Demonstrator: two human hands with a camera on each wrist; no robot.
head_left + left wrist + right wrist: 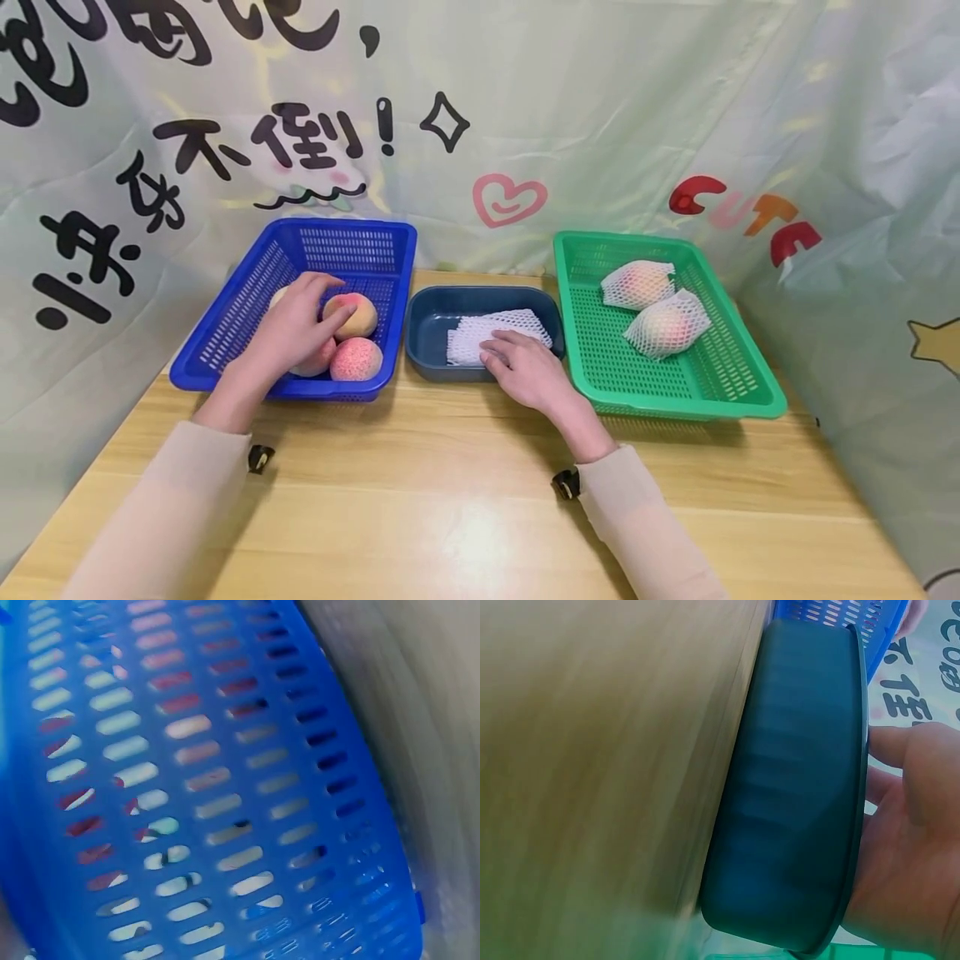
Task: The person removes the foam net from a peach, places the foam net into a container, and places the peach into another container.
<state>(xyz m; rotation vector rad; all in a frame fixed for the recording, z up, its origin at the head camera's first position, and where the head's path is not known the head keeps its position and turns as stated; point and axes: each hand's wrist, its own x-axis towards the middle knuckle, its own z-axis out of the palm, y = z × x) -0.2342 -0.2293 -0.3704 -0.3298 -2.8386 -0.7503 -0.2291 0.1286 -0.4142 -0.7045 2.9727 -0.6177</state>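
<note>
In the head view my left hand (292,321) is over the blue basket (187,367), fingers spread above several peaches. Its thumb lies across the top of a yellow-pink peach (360,321); a pinker peach (357,360) sits in front, and others are partly hidden under the hand. My right hand (528,371) reaches over the near rim of a dark blue-grey tub (431,333), its fingertips on white foam fruit nets (468,342). In the right wrist view the tub's side (787,780) hides the fingertips. Only the basket's slotted wall (247,780) fills the left wrist view.
A green basket (600,392) stands right of the tub, holding two peaches in foam nets, one net-covered peach (667,325) nearer than the other (639,285). All three containers stand on a wooden table (420,500) against a printed cloth backdrop (622,108).
</note>
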